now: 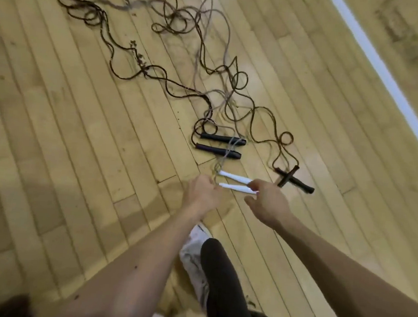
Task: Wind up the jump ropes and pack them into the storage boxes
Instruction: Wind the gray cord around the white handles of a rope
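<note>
Three jump ropes lie tangled on the wooden floor point(80, 123). Two white handles point(233, 181) sit side by side just past my hands, their grey rope point(226, 49) trailing away over the others. My right hand point(267, 203) pinches the near ends of the white handles. My left hand point(204, 193) is curled at their rope ends; whether it holds the grey rope is hard to tell. Behind them lie two parallel black handles point(219, 144). To the right lie two crossed dark handles point(293, 181). No storage box is in view.
Dark brown ropes point(159, 74) loop and spread up the floor to the top left. A white court line point(385, 69) runs diagonally at the right. My leg in dark trousers point(223, 284) and a white shoe point(193, 252) stand just below my hands.
</note>
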Tool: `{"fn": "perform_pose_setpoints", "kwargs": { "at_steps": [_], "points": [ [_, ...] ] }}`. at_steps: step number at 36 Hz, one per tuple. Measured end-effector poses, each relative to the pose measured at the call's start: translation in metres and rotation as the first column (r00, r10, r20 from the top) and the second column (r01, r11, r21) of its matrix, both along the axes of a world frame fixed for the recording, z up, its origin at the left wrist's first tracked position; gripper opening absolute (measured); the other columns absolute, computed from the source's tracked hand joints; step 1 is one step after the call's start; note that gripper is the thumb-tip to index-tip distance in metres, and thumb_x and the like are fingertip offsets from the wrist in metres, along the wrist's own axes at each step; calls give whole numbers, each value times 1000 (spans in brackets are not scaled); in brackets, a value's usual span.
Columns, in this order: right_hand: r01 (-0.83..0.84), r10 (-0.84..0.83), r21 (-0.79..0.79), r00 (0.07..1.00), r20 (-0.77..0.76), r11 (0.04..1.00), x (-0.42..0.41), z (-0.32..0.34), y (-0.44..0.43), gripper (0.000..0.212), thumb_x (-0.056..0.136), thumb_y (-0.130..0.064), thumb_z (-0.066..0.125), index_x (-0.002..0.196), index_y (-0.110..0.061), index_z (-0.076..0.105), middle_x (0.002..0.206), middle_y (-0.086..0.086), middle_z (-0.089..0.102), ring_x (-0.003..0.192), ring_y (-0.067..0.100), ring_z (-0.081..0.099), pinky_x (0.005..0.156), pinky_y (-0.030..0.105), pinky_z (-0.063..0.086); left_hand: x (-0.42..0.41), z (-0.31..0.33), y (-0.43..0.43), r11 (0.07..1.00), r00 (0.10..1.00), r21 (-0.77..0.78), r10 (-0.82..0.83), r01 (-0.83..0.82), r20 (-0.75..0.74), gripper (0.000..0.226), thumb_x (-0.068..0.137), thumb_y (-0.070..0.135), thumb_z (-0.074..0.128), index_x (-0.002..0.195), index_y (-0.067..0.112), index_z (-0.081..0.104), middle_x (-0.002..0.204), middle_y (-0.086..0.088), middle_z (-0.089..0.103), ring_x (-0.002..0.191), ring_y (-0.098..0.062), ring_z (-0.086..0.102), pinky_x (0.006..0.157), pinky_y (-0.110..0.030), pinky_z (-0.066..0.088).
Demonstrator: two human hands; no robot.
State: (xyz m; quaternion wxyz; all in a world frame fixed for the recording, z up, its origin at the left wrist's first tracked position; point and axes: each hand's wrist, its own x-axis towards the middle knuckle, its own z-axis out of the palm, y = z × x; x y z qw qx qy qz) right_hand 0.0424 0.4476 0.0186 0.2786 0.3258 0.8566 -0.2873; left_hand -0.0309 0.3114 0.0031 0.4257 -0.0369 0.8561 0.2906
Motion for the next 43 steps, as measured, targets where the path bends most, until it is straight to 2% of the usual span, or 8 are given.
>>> {"fn": "perform_pose_setpoints", "kwargs": {
  "at_steps": [6,9,14,19,24,32,39,43],
  "points": [
    [-318,298,171,945,132,933,-26,-85,-2,49,97,-26,61,141,-14,41,138,9,49,122,27,49,96,40,47,-10,-87,20,970,978,124,209,-209,11,40,94,41,62,129,28,50,110,-2,63,97,-27,63,87,-46,55],
    [-528,471,259,845,253,809,-28,-101,1,52,96,-21,62,140,-14,37,135,9,44,119,27,48,91,39,47,-13,-116,25,942,966,216,254,-257,42,27,90,44,66,109,46,47,94,6,67,83,-26,69,77,-52,59],
    [-625,563,293,780,272,724,-23,-123,7,51,97,-25,63,139,-15,36,135,8,46,119,27,49,91,39,46,-7,-135,33,966,984,226,152,-128,-89,25,98,31,58,74,31,52,74,7,55,78,-26,61,74,-48,55],
    [-610,585,111,788,191,785,-14,-104,11,44,105,-30,48,146,-15,38,131,9,50,117,26,51,91,39,47,-3,-92,31,975,980,214,-14,57,-201,21,102,38,52,102,21,65,103,0,49,92,-19,52,80,-36,45],
    [-512,513,58,858,-6,857,-19,-19,18,24,106,-29,42,123,-13,44,111,8,51,98,25,51,83,40,45,-28,12,32,866,969,443,245,-231,26,20,99,32,60,88,19,71,88,2,69,82,-13,62,74,-27,49],
    [-342,302,-51,882,-362,938,-58,186,7,12,108,-31,41,116,-22,39,91,6,58,76,26,55,59,36,41,-95,251,23,319,836,780,321,-538,445,17,97,24,57,81,22,62,96,0,73,98,-16,62,86,-36,42],
    [-461,152,-385,776,-613,800,-31,394,-26,24,105,-31,53,107,-8,56,80,6,61,68,18,59,68,32,53,-84,493,-43,85,914,974,369,-212,166,41,103,35,49,70,19,68,94,3,72,89,-17,65,81,-35,49],
    [-516,147,-457,764,-629,725,-3,468,-47,47,104,-36,52,104,10,59,80,12,60,70,27,56,70,39,50,-45,574,-79,247,865,967,470,62,-175,34,103,36,47,88,16,70,104,3,73,95,-13,66,79,-32,52]
  ]
}}
